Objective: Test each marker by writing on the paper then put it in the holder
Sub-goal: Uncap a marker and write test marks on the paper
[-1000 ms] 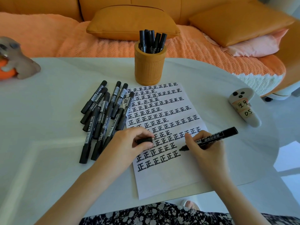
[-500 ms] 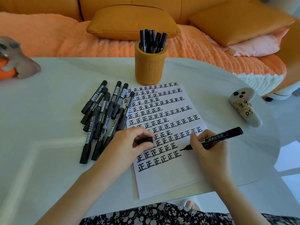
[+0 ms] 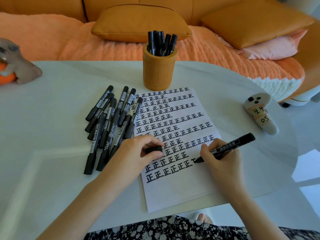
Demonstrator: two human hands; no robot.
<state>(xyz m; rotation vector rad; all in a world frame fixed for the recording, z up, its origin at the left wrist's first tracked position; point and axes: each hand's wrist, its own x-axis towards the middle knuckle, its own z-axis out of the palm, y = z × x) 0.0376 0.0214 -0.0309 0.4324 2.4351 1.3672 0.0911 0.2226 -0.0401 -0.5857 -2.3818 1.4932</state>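
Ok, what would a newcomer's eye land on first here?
The paper at centre, packed with rows of one black character, where the right hand writes another with a marker while the left hand holds a cap. Left of it lies a pile of markers; behind it stands an orange holder with more.

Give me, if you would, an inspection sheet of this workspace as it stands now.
Surface: white rounded table.
Job's things: white paper sheet filled with rows of black characters; uncapped black marker, tip on the sheet; black cap; pile of capped black markers left of the sheet; orange cylindrical holder behind it, markers standing inside.
Clutter: grey animal figurine at left edge; white ghost-shaped labelled object at right.
Grippers: left hand rests on the sheet, fingers pinching the cap; right hand grips the marker.
Cables: nothing seen.
Surroundings: orange sofa with cushions behind the table.
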